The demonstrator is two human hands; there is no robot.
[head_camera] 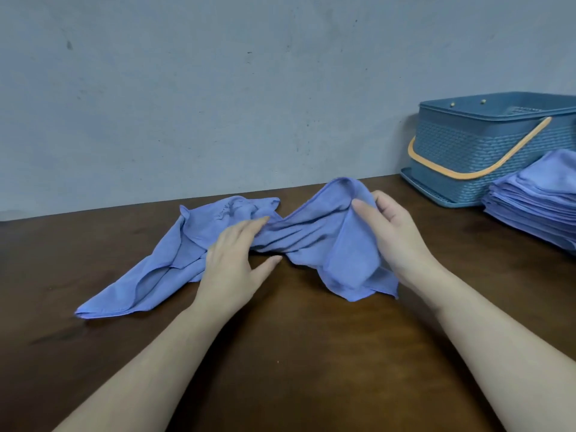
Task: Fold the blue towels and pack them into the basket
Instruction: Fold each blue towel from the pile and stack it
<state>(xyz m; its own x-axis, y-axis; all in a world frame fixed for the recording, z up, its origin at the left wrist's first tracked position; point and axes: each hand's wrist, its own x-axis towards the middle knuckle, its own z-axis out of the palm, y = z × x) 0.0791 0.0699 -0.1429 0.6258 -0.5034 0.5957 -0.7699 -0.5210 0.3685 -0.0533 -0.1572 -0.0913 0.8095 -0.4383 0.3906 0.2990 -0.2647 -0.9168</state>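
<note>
A dark brown wooden bench (pixel 296 353) meets a grey plaster wall (pixel 218 88). The right hand (pixel 396 232) has its grip pinching a raised fold of the crumpled blue cloth towel (pixel 311 241); the left hand (pixel 233 263) grasps its bunched middle. Rightward sit a stack of folded blue towels (pixel 536 201) and, behind it, a blue woven-pattern plastic basket (pixel 486 151) with an orange handle (pixel 461 173). No writing is legible.

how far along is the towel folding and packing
Done: a stack of folded towels sits beside the basket, not packed. In hand: the left hand and right hand grip one crumpled towel. Left: fold it, then pack.
</note>
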